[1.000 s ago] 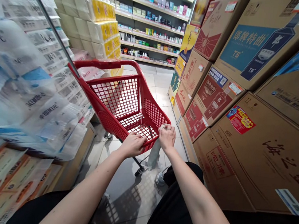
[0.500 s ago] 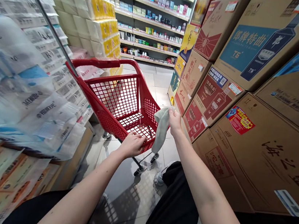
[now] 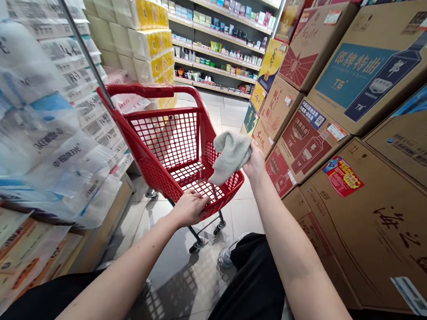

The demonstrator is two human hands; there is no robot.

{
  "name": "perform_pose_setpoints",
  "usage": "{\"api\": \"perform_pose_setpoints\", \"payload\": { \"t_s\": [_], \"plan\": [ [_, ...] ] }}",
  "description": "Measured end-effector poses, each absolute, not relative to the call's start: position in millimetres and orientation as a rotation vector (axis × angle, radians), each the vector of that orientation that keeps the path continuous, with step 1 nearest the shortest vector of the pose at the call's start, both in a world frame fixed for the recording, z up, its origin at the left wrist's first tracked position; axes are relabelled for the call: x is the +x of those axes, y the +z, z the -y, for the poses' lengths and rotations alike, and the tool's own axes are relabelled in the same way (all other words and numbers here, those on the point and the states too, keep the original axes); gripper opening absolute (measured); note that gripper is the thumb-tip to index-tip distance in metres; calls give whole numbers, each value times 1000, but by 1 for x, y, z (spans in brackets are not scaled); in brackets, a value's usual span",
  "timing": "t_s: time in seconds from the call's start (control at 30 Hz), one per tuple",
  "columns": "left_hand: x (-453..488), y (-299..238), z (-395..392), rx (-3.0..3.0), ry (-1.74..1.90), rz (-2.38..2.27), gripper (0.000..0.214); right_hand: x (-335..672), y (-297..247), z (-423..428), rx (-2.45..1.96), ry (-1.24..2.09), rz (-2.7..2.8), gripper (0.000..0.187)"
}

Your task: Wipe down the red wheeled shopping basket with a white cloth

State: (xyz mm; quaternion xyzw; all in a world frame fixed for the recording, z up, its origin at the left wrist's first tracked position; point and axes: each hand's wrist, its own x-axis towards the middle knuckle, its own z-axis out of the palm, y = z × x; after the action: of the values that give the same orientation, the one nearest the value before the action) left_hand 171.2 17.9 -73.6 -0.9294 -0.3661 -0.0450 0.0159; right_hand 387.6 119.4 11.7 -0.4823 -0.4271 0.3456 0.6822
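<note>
A small red shopping cart with a mesh basket stands in the aisle in front of me. My left hand is closed on the near rim of the cart. My right hand is raised above the cart's right rim and grips a grey cloth, which hangs over the basket.
Stacked brown cardboard boxes wall the right side of the aisle. Wrapped tissue packs and yellow-labelled packs pile up on the left. Shelves of small goods run across the far end. The floor is grey tile.
My right hand lifted the grey cloth from the cart's near right corner up and over the basket. My left hand stayed on the rim.
</note>
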Motion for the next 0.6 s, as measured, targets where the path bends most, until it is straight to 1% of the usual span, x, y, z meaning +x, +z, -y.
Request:
{"api": "perform_pose_setpoints", "payload": {
  "t_s": [0.1,0.17,0.27,0.33,0.4,0.5,0.6],
  "plan": [
    [170,-72,-16,-2904,-173,1143,15,397,-33,-88,-1553,667,1128,23],
    [170,-73,-16,-2907,-189,1143,15,403,-57,-67,-1673,631,1157,24],
    [170,-74,-16,-2910,-198,1139,19,409,-74,-46,-1861,351,1442,47],
    [171,-75,-17,-2918,-200,1134,23,412,-76,-39,-1816,86,1748,56],
    [171,-76,-17,-2920,-195,1138,25,415,-77,-36,-1599,-44,2074,54],
    [171,-76,-17,-2903,-198,1140,20,415,-82,-34,-1323,12,2444,44],
    [170,-77,-17,-2895,-195,1138,16,405,-96,-29,-1312,34,2503,40]
  ]
}}
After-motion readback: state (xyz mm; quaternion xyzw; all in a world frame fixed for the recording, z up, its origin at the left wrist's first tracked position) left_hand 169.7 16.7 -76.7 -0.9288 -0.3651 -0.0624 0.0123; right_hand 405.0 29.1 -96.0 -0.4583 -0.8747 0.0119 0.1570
